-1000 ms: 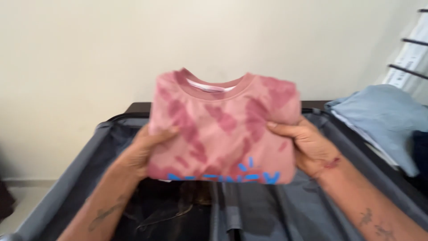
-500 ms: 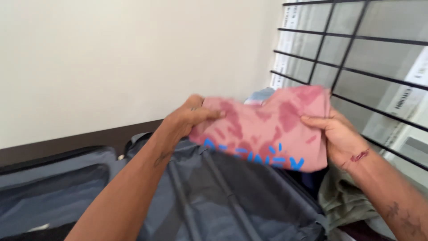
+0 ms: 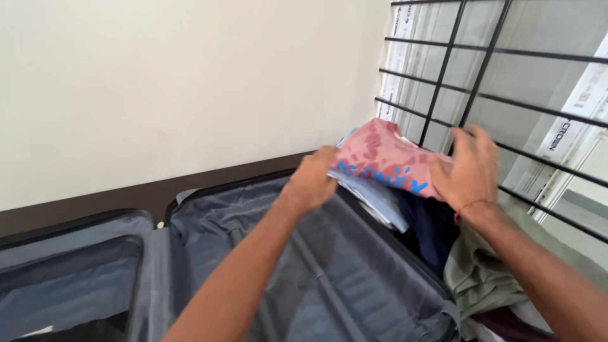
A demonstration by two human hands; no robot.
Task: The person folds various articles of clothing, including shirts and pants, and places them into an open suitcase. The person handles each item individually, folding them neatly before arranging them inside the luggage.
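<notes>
a plain cream wall (image 3: 177,82) fills the back of the head view, with a dark skirting strip along its foot, and a black window grille (image 3: 481,69) with frosted panes stands on the right. below it lies an open suitcase (image 3: 266,266) with grey lining, its two halves spread flat, the near half ribbed under the fabric

to the right of the suitcase is a pile of clothes: a light blue garment (image 3: 380,199), something dark navy (image 3: 430,228) below it, and an olive green garment (image 3: 481,272) nearest the camera. the folded pink shirt (image 3: 386,158), blotched in darker red with blue print along its lower edge, sits on top of this pile, close by the grille and beyond the suitcase edge

the left hand (image 3: 313,180) reaches across the suitcase with its fingers curled around the shirt's left edge, gripping it. the right hand (image 3: 468,168) is spread open, fingers apart, palm lying on the shirt's right edge without closing round it; a thin red thread circles its wrist. both forearms run up from the bottom of the frame
</notes>
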